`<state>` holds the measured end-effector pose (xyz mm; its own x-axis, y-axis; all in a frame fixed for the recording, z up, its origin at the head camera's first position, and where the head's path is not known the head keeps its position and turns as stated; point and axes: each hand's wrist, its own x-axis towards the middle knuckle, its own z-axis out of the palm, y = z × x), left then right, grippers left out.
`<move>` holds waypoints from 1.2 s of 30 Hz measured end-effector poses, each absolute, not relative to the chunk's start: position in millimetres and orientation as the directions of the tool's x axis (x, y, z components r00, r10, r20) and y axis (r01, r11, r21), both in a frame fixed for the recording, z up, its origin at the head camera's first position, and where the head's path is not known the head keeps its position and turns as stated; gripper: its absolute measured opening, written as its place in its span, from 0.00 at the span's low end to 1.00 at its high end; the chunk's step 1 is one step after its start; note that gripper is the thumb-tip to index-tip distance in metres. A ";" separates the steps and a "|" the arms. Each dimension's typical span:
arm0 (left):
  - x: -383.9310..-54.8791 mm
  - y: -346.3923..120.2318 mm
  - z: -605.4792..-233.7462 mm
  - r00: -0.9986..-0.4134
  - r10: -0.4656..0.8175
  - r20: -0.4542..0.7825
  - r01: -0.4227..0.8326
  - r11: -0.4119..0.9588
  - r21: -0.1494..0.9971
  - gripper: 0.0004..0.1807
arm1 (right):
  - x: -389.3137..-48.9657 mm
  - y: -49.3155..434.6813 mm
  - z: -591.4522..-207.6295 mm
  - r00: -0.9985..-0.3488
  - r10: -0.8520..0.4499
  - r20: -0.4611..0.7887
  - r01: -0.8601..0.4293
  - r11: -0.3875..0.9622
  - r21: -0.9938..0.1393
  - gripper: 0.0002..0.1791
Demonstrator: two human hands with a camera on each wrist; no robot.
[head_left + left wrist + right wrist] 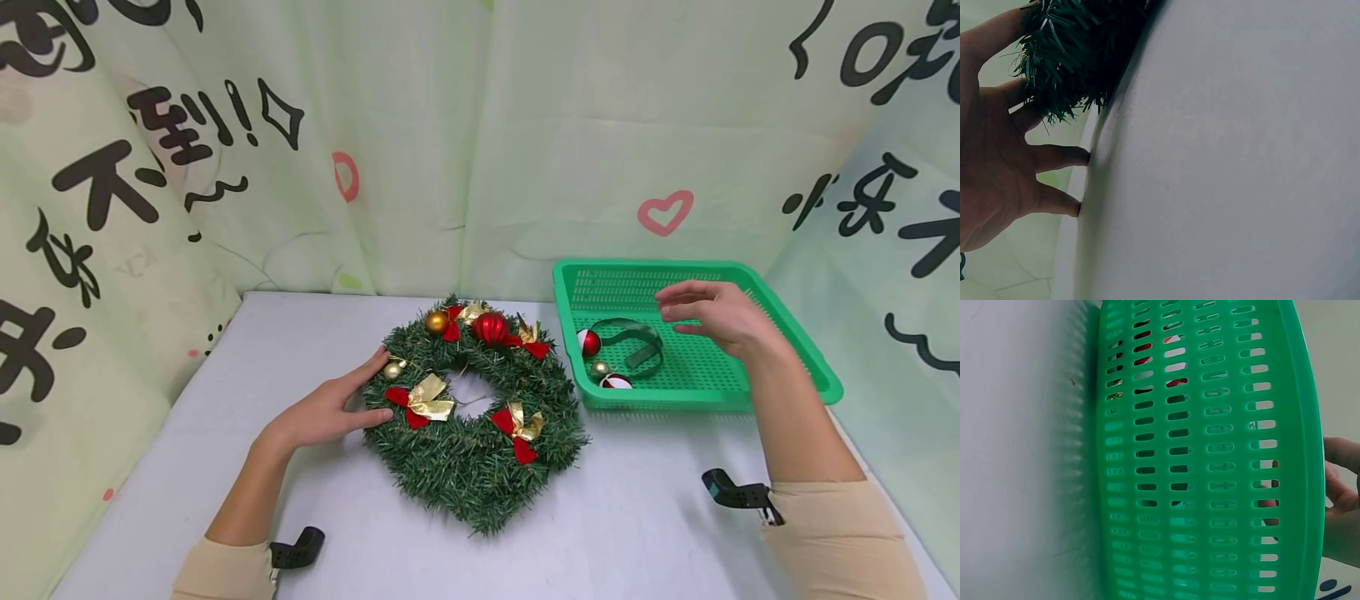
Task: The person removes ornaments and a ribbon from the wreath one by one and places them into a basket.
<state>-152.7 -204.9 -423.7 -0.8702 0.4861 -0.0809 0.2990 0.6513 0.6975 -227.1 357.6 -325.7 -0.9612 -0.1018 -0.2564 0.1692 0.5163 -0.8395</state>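
A green Christmas wreath lies on the table, decorated with red and gold bows, a red ball ornament and small gold balls. My left hand rests at the wreath's left side, thumb and fingers spread against its needles. In the left wrist view, two fingertips of that hand reach down to the table surface. Over the right part of a green plastic basket, my right hand hovers with relaxed fingers, holding nothing. The basket's side hides part of this hand in the right wrist view.
Inside the basket lie a dark green ribbon-like strip, red-and-white balls and a small gold ball. Behind the white table hangs a pale green curtain with black characters and pink hearts.
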 end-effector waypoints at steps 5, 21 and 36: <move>-153.0 -204.8 -423.9 -0.870 0.486 -0.083 0.299 0.654 0.695 0.51 | -227.1 355.3 -326.8 -0.963 -0.102 -0.250 0.161 0.523 -0.837 0.25; -152.2 -204.8 -425.2 -0.874 0.477 -0.092 0.279 0.647 0.710 0.52 | -221.3 342.7 -325.1 -0.964 -0.142 -0.224 0.113 0.543 -0.832 0.28; -152.3 -205.1 -425.4 -0.872 0.482 -0.085 0.289 0.648 0.705 0.52 | -215.2 326.7 -320.0 -0.968 -0.145 -0.204 0.091 0.555 -0.827 0.29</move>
<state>-152.3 -205.1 -425.4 -0.8722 0.4818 -0.0852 0.2889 0.6476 0.7051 -215.2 326.7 -320.0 -0.9681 -0.1454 -0.2039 0.0909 0.5548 -0.8270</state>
